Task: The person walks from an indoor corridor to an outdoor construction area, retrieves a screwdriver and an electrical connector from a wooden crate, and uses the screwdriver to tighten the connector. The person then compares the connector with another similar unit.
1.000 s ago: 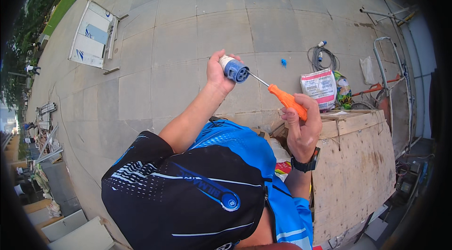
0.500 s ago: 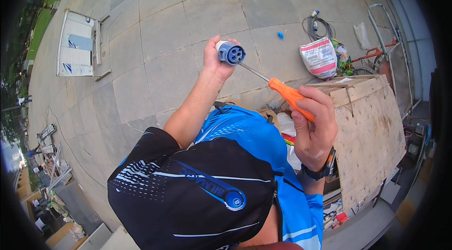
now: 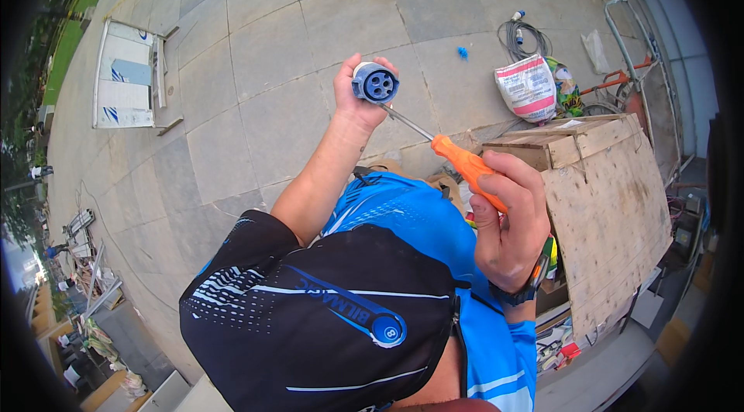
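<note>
A round blue and white industrial plug connector [image 3: 375, 84] with several holes in its face is gripped in my left hand [image 3: 358, 108], held out in front of me. My fingers wrap round its far side. My right hand [image 3: 511, 218] holds a screwdriver [image 3: 467, 166] by its orange handle, fingertips closed about the rear part. The metal shaft slants up and left, and its tip meets the lower edge of the connector. Whether the tip sits in a screw cannot be made out.
A wooden crate [image 3: 604, 218] stands close on my right. Beyond it are a white and red sack [image 3: 527, 88], a coiled grey cable [image 3: 521, 40] and a metal cart frame [image 3: 632, 48]. A small blue scrap [image 3: 463, 52] lies on the paved floor [image 3: 325, 32]. A white panel [image 3: 124, 75] lies far left.
The connector has turned so its holed face shows more fully, and shifted slightly left. My right hand and the screwdriver have moved a little left with it.
</note>
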`<control>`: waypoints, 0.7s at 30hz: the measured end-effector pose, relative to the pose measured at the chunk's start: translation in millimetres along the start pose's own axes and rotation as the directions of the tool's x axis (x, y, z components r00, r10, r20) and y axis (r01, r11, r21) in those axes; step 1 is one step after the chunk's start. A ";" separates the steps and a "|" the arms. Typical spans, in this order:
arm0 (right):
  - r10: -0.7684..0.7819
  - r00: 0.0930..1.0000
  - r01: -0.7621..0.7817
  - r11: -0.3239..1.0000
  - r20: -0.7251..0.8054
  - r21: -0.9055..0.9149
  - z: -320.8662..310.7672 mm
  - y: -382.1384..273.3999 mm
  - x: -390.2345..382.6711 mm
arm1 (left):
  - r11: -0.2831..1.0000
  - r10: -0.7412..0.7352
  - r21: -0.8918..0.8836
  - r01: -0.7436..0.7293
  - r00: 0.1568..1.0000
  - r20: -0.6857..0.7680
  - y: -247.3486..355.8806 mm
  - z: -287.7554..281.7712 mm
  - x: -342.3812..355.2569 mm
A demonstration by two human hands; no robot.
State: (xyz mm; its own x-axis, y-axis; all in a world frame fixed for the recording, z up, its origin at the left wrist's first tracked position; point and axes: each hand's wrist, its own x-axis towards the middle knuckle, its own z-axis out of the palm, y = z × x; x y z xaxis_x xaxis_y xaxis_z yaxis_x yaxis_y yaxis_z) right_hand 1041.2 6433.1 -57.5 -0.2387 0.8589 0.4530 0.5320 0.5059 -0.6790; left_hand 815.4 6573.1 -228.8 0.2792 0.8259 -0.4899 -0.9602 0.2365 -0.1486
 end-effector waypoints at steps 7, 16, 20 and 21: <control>-0.021 0.999 0.018 0.997 -0.035 -0.077 -2.2 -4.3 3.2 | 0.998 -0.007 -0.056 0.008 1.000 0.017 2.7 0.1 -1.1; -0.050 0.999 0.049 0.996 -0.019 -0.079 7.9 1.4 12.0 | 1.000 -0.002 0.004 0.002 0.999 0.036 4.8 11.4 -2.4; -0.034 0.999 0.031 0.997 -0.042 -0.068 13.9 0.6 16.4 | 0.985 0.071 0.153 -0.079 0.996 0.057 5.8 12.8 -0.6; -0.015 0.999 0.012 0.998 -0.048 -0.065 15.0 0.5 17.9 | 0.980 0.092 0.172 -0.101 0.994 0.059 5.5 14.4 -0.7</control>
State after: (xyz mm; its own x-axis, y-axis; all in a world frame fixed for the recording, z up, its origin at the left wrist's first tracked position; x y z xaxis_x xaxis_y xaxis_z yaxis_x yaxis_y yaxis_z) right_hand 1024.9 6449.9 -58.4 -0.2075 0.8463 0.4905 0.5807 0.5101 -0.6345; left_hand 809.8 6581.1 -216.9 0.1890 0.8728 -0.4500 -0.9702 0.2367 0.0516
